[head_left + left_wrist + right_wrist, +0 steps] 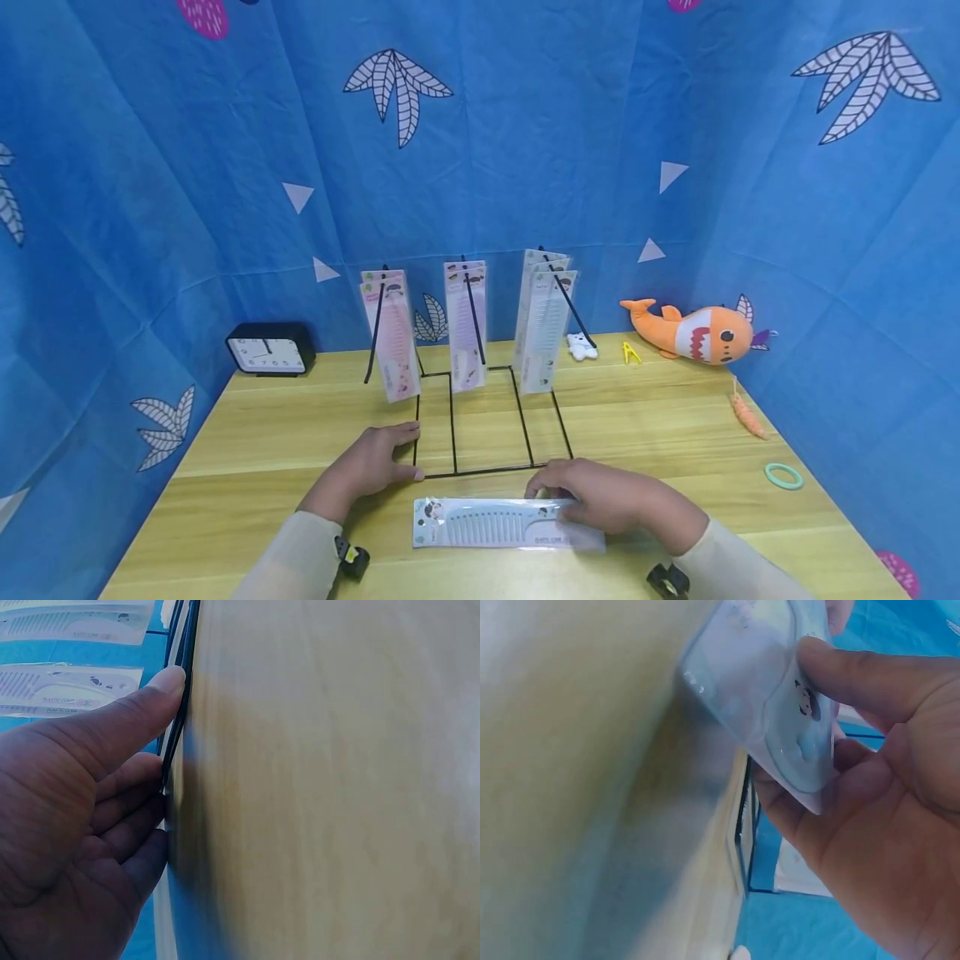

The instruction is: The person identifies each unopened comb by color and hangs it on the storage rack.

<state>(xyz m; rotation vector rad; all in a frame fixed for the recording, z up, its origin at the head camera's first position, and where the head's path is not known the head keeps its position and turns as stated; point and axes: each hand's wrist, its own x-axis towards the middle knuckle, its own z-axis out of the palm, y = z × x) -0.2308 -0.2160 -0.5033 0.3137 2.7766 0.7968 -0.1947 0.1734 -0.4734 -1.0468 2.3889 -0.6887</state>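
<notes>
Right hand (611, 500) pinching comb packet's (495, 527) edge

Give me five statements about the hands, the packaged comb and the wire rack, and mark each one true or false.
1. The right hand grips the packaged comb lying on the table. True.
2. The left hand holds a comb. False: it rests against the base of the black wire rack.
3. Three groups of packaged combs hang on the rack. True.
4. The black clock stands at the table's right end. False: it stands at the left.
5. The orange shark toy lies on the rack. False: it lies right of it.
</notes>
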